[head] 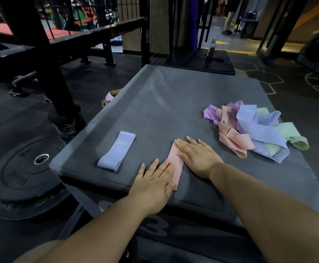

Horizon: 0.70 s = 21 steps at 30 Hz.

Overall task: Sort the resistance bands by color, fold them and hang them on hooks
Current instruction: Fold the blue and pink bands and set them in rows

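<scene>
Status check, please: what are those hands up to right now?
Left hand, right hand flat on pink band. Blue band folded alongside. Tangled pile untouched. Nothing blocking.

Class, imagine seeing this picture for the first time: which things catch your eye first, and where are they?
The left hand and right hand press flat on a pink band near the front edge of the grey pad. A folded blue band marked 20 lies to its left. A loose tangle of purple, peach, blue and green bands sits at the right.

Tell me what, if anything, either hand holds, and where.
Nothing is gripped. Flat on the pink band: left hand at its near end, right hand at its far end.
</scene>
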Tool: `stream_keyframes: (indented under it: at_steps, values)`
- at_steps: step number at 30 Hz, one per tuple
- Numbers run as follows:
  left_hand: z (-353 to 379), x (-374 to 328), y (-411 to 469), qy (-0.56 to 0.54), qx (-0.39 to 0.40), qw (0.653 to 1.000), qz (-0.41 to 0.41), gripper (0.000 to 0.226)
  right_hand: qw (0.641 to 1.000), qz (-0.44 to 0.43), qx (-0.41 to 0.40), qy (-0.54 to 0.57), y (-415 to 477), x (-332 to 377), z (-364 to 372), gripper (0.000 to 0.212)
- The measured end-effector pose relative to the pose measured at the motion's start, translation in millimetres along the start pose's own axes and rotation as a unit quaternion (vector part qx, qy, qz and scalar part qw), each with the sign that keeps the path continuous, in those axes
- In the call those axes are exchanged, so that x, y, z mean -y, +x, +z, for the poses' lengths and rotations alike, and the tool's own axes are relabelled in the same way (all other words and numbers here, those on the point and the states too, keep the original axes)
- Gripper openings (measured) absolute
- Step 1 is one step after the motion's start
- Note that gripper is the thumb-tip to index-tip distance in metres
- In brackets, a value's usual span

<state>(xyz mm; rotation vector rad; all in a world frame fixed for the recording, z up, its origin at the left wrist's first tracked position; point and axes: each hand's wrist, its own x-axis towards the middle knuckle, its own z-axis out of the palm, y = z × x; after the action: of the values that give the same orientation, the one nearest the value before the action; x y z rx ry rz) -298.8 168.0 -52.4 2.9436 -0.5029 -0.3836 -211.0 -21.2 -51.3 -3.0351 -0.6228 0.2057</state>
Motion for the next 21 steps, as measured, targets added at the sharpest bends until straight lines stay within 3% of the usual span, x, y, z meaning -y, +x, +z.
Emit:
stream_keyframes:
  at_steps: [7,11,13,15,21]
  values:
    - [-12.1,2.4,-1.0,-0.034,0.014,0.999,0.009,0.057,0.996,0.027,-0.030,0.077,-7.6,1.2,-4.7,0.054]
    - [-21.5,-0.1,-2.0,-0.081,0.005,0.997,0.002,0.061,0.986,0.069,-0.138,0.071,-25.5,-11.4,-11.3,0.051]
    - [-22.5,-3.7,-2.1,-0.085,-0.011,0.996,0.006,0.061,0.967,0.103,-0.229,0.031,-35.9,-22.7,-14.2,0.045]
    - [-23.3,-11.9,-1.0,-0.085,-0.023,0.996,0.017,0.060,0.950,0.155,-0.270,0.012,-46.2,-41.1,-18.2,0.043]
    - [-25.1,-43.2,18.6,-0.081,-0.028,0.995,0.053,0.050,0.925,0.321,-0.204,0.020,-67.9,-82.6,-23.9,0.040]
